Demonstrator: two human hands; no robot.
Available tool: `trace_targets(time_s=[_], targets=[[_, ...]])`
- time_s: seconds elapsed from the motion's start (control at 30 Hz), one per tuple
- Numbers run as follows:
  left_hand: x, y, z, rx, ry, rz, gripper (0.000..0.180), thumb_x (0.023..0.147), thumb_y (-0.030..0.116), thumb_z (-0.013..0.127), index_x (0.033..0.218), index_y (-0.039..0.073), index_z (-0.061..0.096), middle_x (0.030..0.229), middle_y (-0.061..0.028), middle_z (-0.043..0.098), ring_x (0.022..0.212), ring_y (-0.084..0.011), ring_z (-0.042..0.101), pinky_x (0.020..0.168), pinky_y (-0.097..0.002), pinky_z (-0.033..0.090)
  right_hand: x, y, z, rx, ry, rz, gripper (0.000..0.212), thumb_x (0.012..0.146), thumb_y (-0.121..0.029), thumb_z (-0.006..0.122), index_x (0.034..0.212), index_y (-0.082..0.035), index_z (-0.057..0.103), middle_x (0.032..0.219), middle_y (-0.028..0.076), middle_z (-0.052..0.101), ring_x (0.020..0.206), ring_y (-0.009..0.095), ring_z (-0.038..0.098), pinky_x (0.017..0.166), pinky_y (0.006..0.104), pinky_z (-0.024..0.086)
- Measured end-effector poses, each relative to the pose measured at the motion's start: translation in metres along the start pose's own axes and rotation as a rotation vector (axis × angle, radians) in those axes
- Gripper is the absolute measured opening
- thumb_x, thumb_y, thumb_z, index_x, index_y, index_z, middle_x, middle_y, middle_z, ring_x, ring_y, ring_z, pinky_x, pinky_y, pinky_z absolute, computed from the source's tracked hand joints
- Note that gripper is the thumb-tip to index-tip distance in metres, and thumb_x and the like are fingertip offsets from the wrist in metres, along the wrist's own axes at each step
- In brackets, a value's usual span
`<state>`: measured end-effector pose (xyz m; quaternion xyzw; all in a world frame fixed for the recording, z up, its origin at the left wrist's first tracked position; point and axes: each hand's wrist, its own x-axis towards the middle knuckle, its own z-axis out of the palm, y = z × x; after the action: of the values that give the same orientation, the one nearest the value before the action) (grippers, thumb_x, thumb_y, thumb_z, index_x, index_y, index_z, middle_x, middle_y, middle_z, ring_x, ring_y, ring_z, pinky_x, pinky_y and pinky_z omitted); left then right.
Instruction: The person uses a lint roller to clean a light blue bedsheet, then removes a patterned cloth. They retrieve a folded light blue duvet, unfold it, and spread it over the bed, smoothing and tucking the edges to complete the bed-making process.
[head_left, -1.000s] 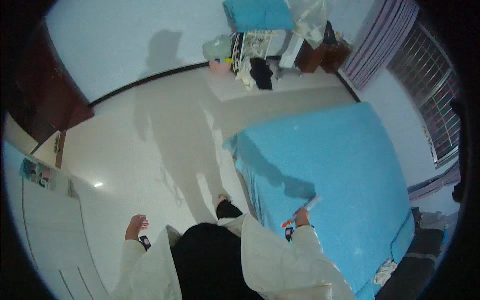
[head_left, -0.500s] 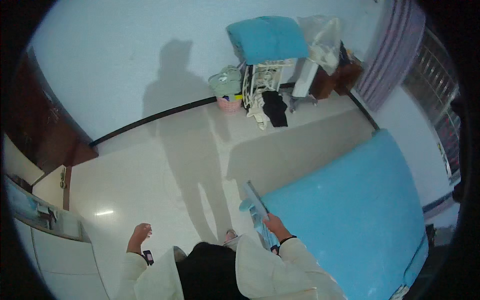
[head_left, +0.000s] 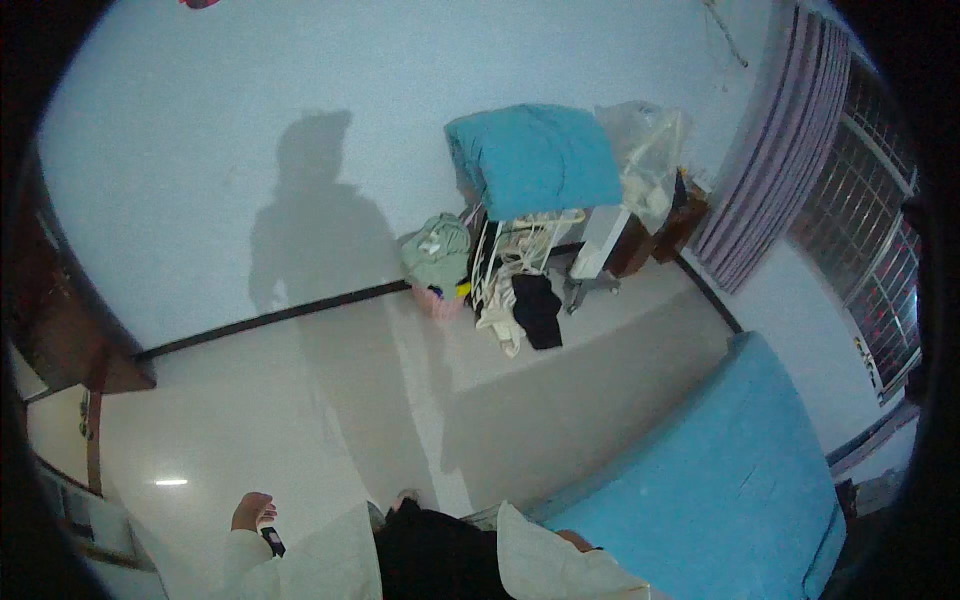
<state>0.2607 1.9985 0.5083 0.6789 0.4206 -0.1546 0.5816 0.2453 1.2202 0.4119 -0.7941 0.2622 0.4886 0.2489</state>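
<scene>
1. Our left hand (head_left: 252,511) is above the pale floor (head_left: 250,430), half open, with its fingers loosely bent; we see nothing held in it. A small dark device (head_left: 272,541) sits at its wrist.
2. Our right hand (head_left: 573,540) is almost all hidden behind the pale coat (head_left: 550,568). Only a little skin shows, so we cannot tell how far it is open, or if it has hold of something.
3. The blue bed cover (head_left: 720,480) spreads ahead and to the right of the right hand, just beside it; whether they touch, we cannot tell.
4. We judge this cover to be soft and rather light: it should bend easily, wrinkle under a push, and not break. It does not look very slippery.
5. The best place to take hold, in our opinion, is the edge nearest to the right hand, because the flat top gives little to pinch.
6. Well ahead of both hands, a folded blue quilt (head_left: 540,160) rests on a white rack (head_left: 487,262).
</scene>
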Motion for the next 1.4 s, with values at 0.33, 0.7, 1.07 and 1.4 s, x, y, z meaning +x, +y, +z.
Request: trace_targets(time_s=[0.33,0.7,1.07,1.4], targets=[[0.237,0.342,0.144,0.372,-0.235,0.4,0.026,0.089,0.022,0.057,0.103,0.0,0.063,0.084,-0.0084,0.065,0.072,-0.0184,0.063,0.063,-0.0313,0.052,0.004,-0.147,-0.094,0.404,0.572,-0.099,0.042,0.082,-0.04,0.066,0.094,0.0,0.061,0.073,0.012,0.064,0.065,0.025,0.061,0.06,0.0408,0.048],[0.243,0.604,0.354,0.334,-0.591,0.537,0.036,0.092,0.025,0.054,0.117,0.0,0.058,0.106,-0.0108,0.064,0.092,-0.0198,0.061,0.079,-0.0342,0.051,0.157,-0.29,-0.395,1.537,0.418,-0.189,0.017,0.085,-0.024,0.061,0.087,-0.007,0.058,0.073,0.006,0.058,0.06,0.02,0.054,0.053,0.0404,0.042],[0.184,0.701,0.422,0.45,-0.205,1.073,0.052,0.097,0.046,0.038,0.115,0.002,0.06,0.113,-0.017,0.062,0.104,-0.0318,0.057,0.092,-0.042,0.042,0.158,-0.473,-0.589,1.426,0.354,-0.675,0.022,0.09,-0.025,0.055,0.096,-0.005,0.047,0.091,0.011,0.048,0.078,0.027,0.047,0.067,0.0417,0.041],[0.077,0.784,0.436,0.72,-0.109,1.452,0.042,0.097,0.038,0.042,0.117,0.004,0.058,0.115,-0.0213,0.059,0.107,-0.0375,0.054,0.092,-0.0458,0.043,0.125,-0.41,-0.57,1.615,0.46,-0.8,0.04,0.093,-0.029,0.053,0.121,-0.004,0.042,0.122,0.015,0.044,0.107,0.031,0.046,0.087,0.0465,0.04]])
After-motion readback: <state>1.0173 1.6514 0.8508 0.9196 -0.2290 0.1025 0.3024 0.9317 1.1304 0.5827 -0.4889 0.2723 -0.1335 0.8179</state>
